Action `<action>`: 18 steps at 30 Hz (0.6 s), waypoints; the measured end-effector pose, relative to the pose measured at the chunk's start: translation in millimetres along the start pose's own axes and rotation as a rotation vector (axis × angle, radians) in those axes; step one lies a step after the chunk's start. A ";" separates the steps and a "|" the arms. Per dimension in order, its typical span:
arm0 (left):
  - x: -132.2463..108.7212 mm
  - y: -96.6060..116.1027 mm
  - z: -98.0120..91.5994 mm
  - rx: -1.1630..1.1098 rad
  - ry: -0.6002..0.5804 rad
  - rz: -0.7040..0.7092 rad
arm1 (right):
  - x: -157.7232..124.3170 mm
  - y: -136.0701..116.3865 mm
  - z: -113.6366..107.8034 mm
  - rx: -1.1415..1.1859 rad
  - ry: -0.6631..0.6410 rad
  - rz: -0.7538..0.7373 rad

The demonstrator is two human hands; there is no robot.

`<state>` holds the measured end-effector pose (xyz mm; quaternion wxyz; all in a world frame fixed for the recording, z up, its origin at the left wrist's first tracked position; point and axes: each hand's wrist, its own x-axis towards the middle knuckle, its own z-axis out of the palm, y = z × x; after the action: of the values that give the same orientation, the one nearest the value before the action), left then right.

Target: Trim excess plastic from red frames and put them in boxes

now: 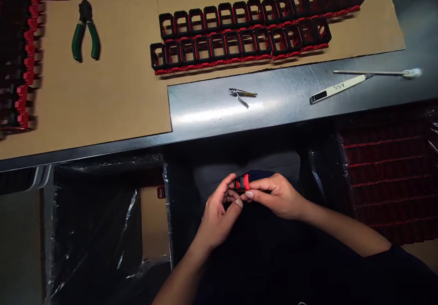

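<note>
"What's in your grip?"
"My right hand [283,199] pinches a red-and-black part [242,183]. My left hand [217,214] curls by its other end; I can't tell if it grips."
"Where's that?"
"Near me, off the table [208,109]. I should squeeze softly."

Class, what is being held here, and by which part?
A small red-and-black piece: the right hand pinches its red side, the left hand holds its black side.

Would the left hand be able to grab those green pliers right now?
Probably not yet: the left hand is busy at the red-and-black part, though nothing covers the green pliers.
</note>
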<state>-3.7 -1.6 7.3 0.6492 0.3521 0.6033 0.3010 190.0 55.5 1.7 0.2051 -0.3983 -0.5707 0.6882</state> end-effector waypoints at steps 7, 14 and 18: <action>4.1 8.4 6.5 0.125 0.022 0.073 | -2.2 5.2 -1.6 -0.173 -0.002 -0.156; 4.3 8.1 5.6 0.180 0.030 0.089 | -1.6 3.9 -1.8 -0.224 0.006 -0.196; 4.8 7.3 5.7 0.173 0.033 0.091 | -0.9 2.0 -2.1 -0.250 0.012 -0.244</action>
<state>2.7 6.0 10.7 0.5920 0.4289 0.6211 0.2825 192.6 55.7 0.1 0.2396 -0.3526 -0.6947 0.5794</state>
